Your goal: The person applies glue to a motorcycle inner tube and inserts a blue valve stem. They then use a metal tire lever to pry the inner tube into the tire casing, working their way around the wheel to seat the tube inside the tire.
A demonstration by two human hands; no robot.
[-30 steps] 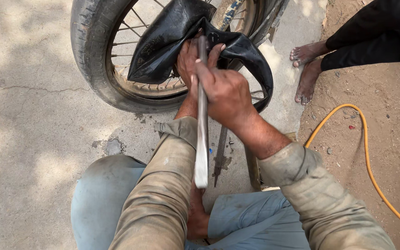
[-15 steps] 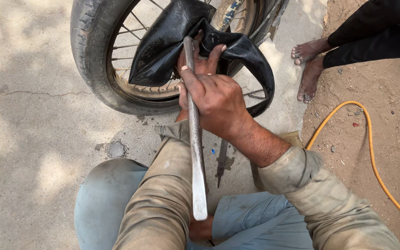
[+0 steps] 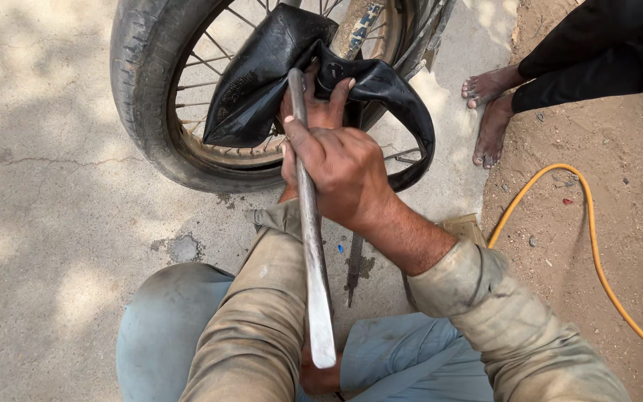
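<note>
Tyre lever swung more upright against the wheel, its tip working at the black inner tube.

Over the last second the long metal lever point(image 3: 310, 246) has tilted and its upper end has slid left, toward the tube's fold, so the prying goes on. The right hand point(image 3: 344, 167) wraps it, fingers closed round the shaft; the left hand point(image 3: 314, 112) is mostly hidden behind, seemingly gripping the tube. The inner tube point(image 3: 262, 82) hangs limp, pulled half out of the worn tyre point(image 3: 139, 97), draped across the spokes.

Tyre lever point(image 3: 308, 223) tilted further, top end now left; right hand point(image 3: 340, 167) shifted with it.
</note>
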